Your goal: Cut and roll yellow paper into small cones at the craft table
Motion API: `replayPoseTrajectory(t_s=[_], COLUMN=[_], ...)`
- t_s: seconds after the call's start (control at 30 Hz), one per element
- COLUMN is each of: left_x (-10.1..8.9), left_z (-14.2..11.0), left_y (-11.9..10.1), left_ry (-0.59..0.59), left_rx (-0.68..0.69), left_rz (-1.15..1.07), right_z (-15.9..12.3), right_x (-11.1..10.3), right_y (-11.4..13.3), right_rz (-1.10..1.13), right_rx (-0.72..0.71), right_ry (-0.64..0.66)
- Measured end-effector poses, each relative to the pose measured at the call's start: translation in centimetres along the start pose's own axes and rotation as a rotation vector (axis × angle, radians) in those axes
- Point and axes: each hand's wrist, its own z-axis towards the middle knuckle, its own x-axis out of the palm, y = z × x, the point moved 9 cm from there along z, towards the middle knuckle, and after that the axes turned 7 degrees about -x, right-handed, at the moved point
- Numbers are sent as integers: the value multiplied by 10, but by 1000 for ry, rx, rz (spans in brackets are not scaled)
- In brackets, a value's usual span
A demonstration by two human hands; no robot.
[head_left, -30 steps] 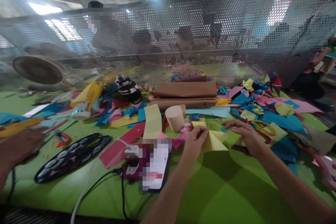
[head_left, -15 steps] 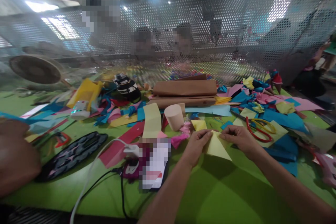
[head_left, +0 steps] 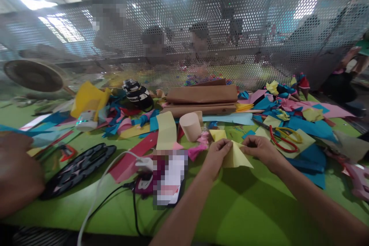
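Note:
A pale yellow piece of paper (head_left: 237,157) is held up just above the green table (head_left: 245,207), folded or pleated so that it flares out toward me. My left hand (head_left: 218,154) pinches its upper left part between thumb and fingers. On the other side, my right hand (head_left: 259,150) grips the paper's upper right edge with bent fingers. Pink crumpled paper (head_left: 198,147) lies left of my left hand, beside a pale paper roll (head_left: 190,127). Red-and-yellow-handled scissors (head_left: 284,144) rest right of my right hand.
A phone (head_left: 173,177) and a purple power socket (head_left: 144,183) with cables lie left of my left forearm. Folded brown paper (head_left: 201,95) stands at the back. Coloured paper scraps cover both sides. Another person's blurred arm (head_left: 20,177) shows at far left, near a black slipper-shaped piece (head_left: 77,173).
The yellow paper's lower part has taken on a more pleated shape, and its lower edge has risen slightly. Both hands keep their grip near the same spot. The view has shifted a little.

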Motion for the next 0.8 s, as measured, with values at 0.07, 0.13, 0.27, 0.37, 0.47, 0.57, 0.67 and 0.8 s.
replayPoseTrajectory(t_s=[0.07, 0.13, 0.27, 0.37, 0.47, 0.57, 0.67, 0.8], left_x=[-1, 0, 5, 5, 0, -6, -9, -9], left_z=[0, 0, -3, -4, -2, 0, 1, 2], left_y=[0, 0, -2, -4, -1, 0, -1, 2], left_ry=[-2, 5, 24, -3, -26, -45, -58, -52], left_rx=[6, 1, -12, -9, -43, -62, -57, -79], left_rz=[-3, 1, 26, 37, -50, -137, -165, -207], right_z=[0, 0, -1, -2, -4, -4, -2, 1], right_x=[0, -2, -1, 1, 4, -1, -11, -16], right_y=[-1, -2, -10, -10, -6, -2, 3, 7], right_rz=[5, 4, -21, -2, 71, 86, -16, -157], right_rx=[-4, -9, 32, 56, 87, 106, 57, -18], right_ry=[0, -18, -40, -26, 49, 101, 91, 80])
